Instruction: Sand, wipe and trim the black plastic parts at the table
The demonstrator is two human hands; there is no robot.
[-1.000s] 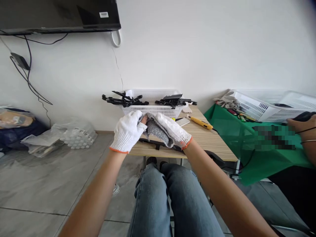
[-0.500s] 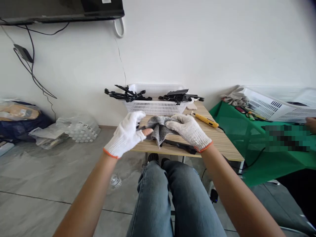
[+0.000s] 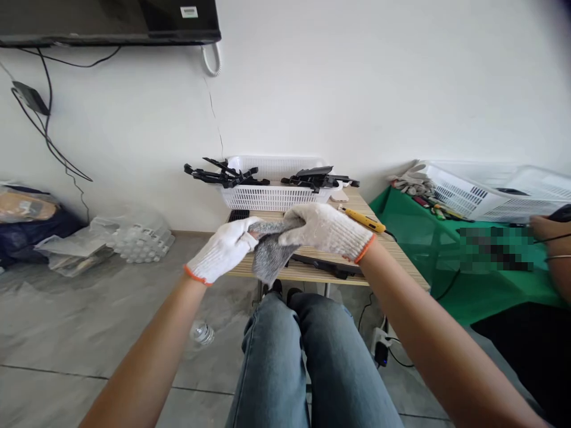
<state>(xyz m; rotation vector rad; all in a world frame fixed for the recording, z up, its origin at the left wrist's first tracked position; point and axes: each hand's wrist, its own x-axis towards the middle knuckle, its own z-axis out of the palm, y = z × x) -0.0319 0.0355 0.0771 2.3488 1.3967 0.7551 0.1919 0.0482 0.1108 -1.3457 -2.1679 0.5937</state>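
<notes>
A crumpled grey cloth (image 3: 271,258) is stretched between my two hands, above the near edge of the wooden table (image 3: 404,261). My left hand (image 3: 229,248), in a white knit glove with an orange cuff, pinches its left end. My right hand (image 3: 314,227), gloved the same way, grips its right side, the thumb in front. The cloth's lower part hangs down in a point. A long black plastic part (image 3: 330,264) lies on the table below my right hand, partly hidden by the hand and cloth.
Behind my hands, a white basket (image 3: 276,196) holds several black plastic parts (image 3: 319,177). A yellow corded tool (image 3: 362,219) lies on the table's right. At right, a green-covered table (image 3: 401,220) bears another white basket (image 3: 473,202); a co-worker's hand (image 3: 551,229) is beside it.
My left hand has moved from beside the cloth to pinch its left end. My right hand has shifted left and turned, and the cloth is now drawn out between both hands.
</notes>
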